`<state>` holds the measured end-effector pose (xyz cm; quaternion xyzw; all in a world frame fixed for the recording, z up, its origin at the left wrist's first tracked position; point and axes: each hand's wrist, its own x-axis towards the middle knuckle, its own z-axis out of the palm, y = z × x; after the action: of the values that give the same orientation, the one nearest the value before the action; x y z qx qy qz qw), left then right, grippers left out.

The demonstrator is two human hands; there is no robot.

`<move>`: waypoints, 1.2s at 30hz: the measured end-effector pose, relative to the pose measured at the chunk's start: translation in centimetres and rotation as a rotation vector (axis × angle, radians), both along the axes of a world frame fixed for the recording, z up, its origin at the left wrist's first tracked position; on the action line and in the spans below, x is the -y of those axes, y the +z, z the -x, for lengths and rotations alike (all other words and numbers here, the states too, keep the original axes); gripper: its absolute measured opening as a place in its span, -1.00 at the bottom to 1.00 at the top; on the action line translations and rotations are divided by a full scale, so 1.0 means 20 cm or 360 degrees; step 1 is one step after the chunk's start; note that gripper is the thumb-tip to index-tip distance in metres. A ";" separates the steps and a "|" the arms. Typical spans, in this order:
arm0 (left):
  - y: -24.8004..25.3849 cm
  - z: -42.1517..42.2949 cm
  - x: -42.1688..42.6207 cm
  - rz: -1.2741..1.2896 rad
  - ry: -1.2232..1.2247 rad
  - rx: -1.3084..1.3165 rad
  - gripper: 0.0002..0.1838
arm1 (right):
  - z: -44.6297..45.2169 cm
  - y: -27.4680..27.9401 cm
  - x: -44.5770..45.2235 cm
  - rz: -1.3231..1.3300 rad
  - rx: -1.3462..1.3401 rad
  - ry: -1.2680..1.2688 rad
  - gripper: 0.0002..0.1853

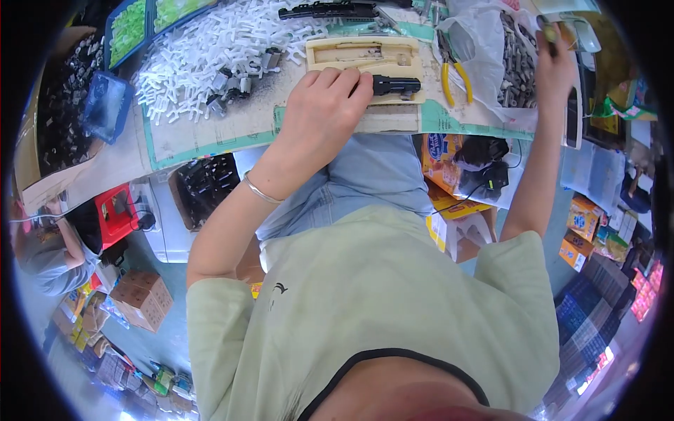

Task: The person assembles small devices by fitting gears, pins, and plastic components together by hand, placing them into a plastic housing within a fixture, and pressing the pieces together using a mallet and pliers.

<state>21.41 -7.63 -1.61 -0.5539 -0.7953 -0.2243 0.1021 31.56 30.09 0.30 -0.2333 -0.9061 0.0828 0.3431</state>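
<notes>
My left hand point(330, 98) is closed over one end of a black barrel-shaped plastic part point(399, 85). That part lies along the near edge of a cream moulded fixture point(316, 49) on the bench. My fingertips hide where the part meets the hand. Far to the right, my right hand point(556, 70) reaches past a bag of small grey metal pieces point(516, 70). Its fingers are curled around something small and dark, too unclear to name, beside a clear plastic container point(584, 35). Yellow-handled pliers point(456, 83) lie between the hands.
White plastic pieces point(189, 59) are heaped at the left, with black parts point(235, 84) among them. Blue trays point(126, 35) hold green pieces behind. Another black assembly point(326, 10) lies at the back. A co-worker's arm point(69, 242) shows at far left, near a red stool point(116, 214).
</notes>
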 end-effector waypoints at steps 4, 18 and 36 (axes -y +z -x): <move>-0.03 -0.01 -0.03 -0.0126 -0.0039 -0.0089 -0.71 | -0.09 0.35 0.63 0.0412 0.0004 0.0333 -0.81; -0.02 -0.03 -0.05 -0.0046 0.0024 -0.0287 -0.88 | -0.11 0.13 0.96 0.0768 0.0577 0.0498 -0.80; 0.07 -0.06 -0.01 -0.0187 0.0285 0.0124 -0.71 | 0.08 0.24 1.03 0.0970 0.0474 0.0593 -0.79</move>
<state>22.68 -7.51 -0.23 -0.4644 -0.8305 -0.2818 0.1230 30.02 9.58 5.05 -0.1653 -0.9068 0.3743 0.1018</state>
